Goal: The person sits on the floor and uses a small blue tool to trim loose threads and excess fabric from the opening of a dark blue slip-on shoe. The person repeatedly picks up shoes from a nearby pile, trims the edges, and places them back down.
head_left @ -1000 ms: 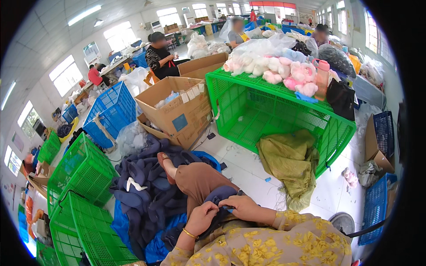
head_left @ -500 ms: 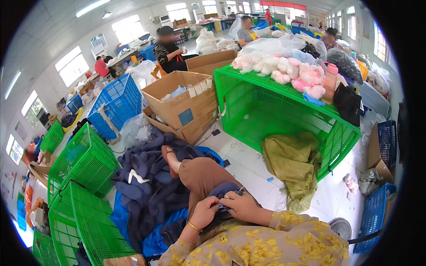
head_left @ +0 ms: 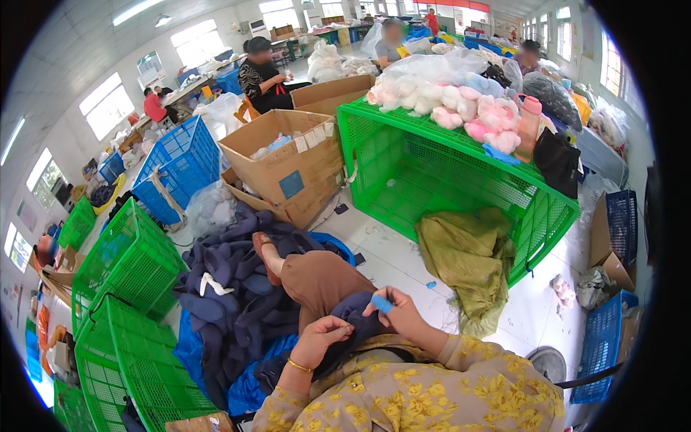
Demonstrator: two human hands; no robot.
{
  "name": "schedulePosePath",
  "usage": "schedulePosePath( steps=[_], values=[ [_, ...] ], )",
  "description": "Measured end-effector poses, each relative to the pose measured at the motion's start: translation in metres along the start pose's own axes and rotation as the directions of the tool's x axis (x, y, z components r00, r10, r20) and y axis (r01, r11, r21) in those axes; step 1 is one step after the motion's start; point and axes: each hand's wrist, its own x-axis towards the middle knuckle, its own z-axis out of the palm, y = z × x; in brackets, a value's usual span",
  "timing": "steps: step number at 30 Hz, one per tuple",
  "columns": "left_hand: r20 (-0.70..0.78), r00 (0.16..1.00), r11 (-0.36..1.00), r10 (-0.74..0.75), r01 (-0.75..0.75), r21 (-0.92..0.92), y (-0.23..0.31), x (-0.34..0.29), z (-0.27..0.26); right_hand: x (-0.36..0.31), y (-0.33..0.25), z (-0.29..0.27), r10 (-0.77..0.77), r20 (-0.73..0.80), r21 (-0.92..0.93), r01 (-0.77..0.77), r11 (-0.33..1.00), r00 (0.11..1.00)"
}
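Observation:
A navy stuffed fabric piece (head_left: 358, 312) lies across my lap, over the brown trouser leg. My left hand (head_left: 322, 340) is closed in a pinch at the near edge of this piece. To its right, my right hand (head_left: 400, 317) is raised a little off the cloth, with blue tape (head_left: 381, 304) round a finger. Its fingers are curled together; anything thin between them is too small to make out. Left of my leg, a heap of similar navy pieces (head_left: 241, 288) rests on a blue plastic sheet (head_left: 253, 391), with a white scrap (head_left: 214, 285) on top.
Green crates (head_left: 129, 263) stand at the left. A large green crate (head_left: 461, 144) lies ahead with pink plush toys (head_left: 497, 119) and a pink bottle (head_left: 528, 126) on it. An olive sack (head_left: 464, 252) slumps before it. Cardboard boxes (head_left: 288, 158) stand ahead. Other people sit farther back.
My right hand has moved up and to the right, away from my left hand, and its taped finger now shows. My left hand has stayed low by the navy piece. The view has shifted slightly.

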Motion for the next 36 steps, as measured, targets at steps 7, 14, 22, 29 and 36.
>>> schedulePosePath(
  steps=[7, 14, 22, 29, 36],
  values=[
    [0.058, 0.998, 0.98, -0.034, 0.045, -0.196, -0.005, -0.003, -0.008, -0.004, 0.014, -0.028, 0.273, 0.068, 0.52, -0.267, 0.811, 0.96],
    [-0.111, 0.987, 0.982, 0.112, -0.093, 0.164, -0.009, -0.001, 0.002, -0.002, 0.008, -0.016, 0.285, 0.03, 0.392, -0.274, 0.878, 0.958],
    [-0.303, 0.953, 0.996, 0.022, 0.004, 0.085, -0.017, 0.009, 0.017, -0.005, 0.013, -0.013, 0.282, -0.024, 0.418, -0.247, 0.874, 0.959],
    [-0.224, 0.972, 0.971, -0.066, 0.011, -0.238, -0.004, 0.003, 0.015, -0.003, 0.018, -0.014, 0.23, 0.042, 0.478, -0.222, 0.85, 0.972],
    [-0.308, 0.942, 0.986, 0.134, -0.094, 0.141, -0.027, 0.015, 0.014, -0.005, 0.023, -0.014, 0.305, -0.086, 0.4, -0.247, 0.882, 0.949]
  ],
)
